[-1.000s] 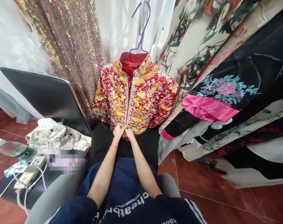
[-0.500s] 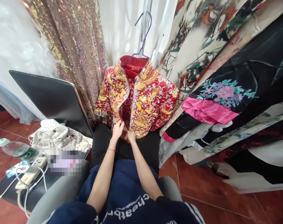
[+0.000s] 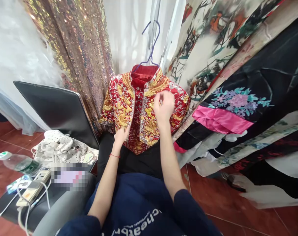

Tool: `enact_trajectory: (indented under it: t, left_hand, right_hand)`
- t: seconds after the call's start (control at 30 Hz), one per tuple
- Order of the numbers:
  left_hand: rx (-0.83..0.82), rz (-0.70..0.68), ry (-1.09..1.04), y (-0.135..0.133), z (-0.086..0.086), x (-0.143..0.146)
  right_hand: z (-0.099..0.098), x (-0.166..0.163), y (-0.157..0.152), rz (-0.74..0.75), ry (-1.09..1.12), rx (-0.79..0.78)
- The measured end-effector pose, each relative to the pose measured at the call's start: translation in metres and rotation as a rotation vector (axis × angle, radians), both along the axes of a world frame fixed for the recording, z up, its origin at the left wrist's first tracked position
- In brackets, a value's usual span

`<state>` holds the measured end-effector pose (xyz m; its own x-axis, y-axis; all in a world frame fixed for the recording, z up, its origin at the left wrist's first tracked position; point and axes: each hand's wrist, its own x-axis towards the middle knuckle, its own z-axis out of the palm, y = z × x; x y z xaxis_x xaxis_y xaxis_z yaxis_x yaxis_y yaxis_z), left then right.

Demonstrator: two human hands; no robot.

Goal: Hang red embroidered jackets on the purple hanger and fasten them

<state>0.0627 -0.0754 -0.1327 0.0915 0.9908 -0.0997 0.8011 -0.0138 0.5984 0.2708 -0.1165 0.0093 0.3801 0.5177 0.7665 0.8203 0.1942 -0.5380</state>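
A red jacket (image 3: 149, 114) with gold and silver embroidery rests on my lap, its front open and its upper part on a purple wire hanger (image 3: 152, 46). Low on its left-hand front edge, my left hand (image 3: 120, 135) pinches the fabric. My right hand (image 3: 164, 103) is raised in front of the other front panel, fingers curled together and slightly blurred. Whatever it may hold is too small to make out.
To the left stands a chair with a black back (image 3: 55, 111). On its seat lie a dotted white cloth bag (image 3: 59, 147), a water bottle (image 3: 22, 163) and a power strip (image 3: 34, 188) with cables. Hanging garments (image 3: 237, 101) fill the right, a sequinned cloth (image 3: 75, 42) the left.
My right hand has left the jacket's lower front edge and risen up and to the right. My left hand stays on the left-hand edge, and the two front panels now hang differently.
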Motion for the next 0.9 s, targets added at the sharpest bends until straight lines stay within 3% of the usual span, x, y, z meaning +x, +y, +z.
enact_trajectory:
  t: [0.07, 0.13, 0.23, 0.33, 0.5, 0.63, 0.8, 0.9]
  left_hand:
    - [0.124, 0.016, -0.074, 0.009, 0.024, 0.008]
    - [0.309, 0.042, -0.167, 0.016, 0.048, 0.019]
    - [0.557, 0.065, -0.217, 0.024, 0.083, 0.039]
    - [0.630, 0.066, -0.195, 0.031, 0.112, 0.056]
    - [0.584, 0.094, -0.024, 0.043, 0.145, 0.066]
    - [0.475, -0.054, 0.101, 0.052, 0.156, 0.062]
    - [0.083, -0.168, -0.141, 0.068, 0.173, 0.023]
    - [0.057, -0.149, -0.350, 0.082, 0.194, -0.009]
  right_hand:
    - [0.034, 0.017, 0.017, -0.197, -0.150, 0.095]
    - [0.048, 0.025, 0.034, -0.314, -0.189, 0.071]
    - [0.041, 0.028, 0.055, -0.333, -0.244, -0.013]
    - [0.028, 0.034, 0.064, -0.315, -0.292, -0.037]
    - [0.024, 0.052, 0.065, -0.313, -0.318, -0.010]
    - [0.024, 0.058, 0.066, -0.290, -0.348, -0.023]
    - [0.024, 0.058, 0.065, -0.269, -0.369, -0.026]
    - [0.025, 0.059, 0.066, -0.251, -0.370, -0.049]
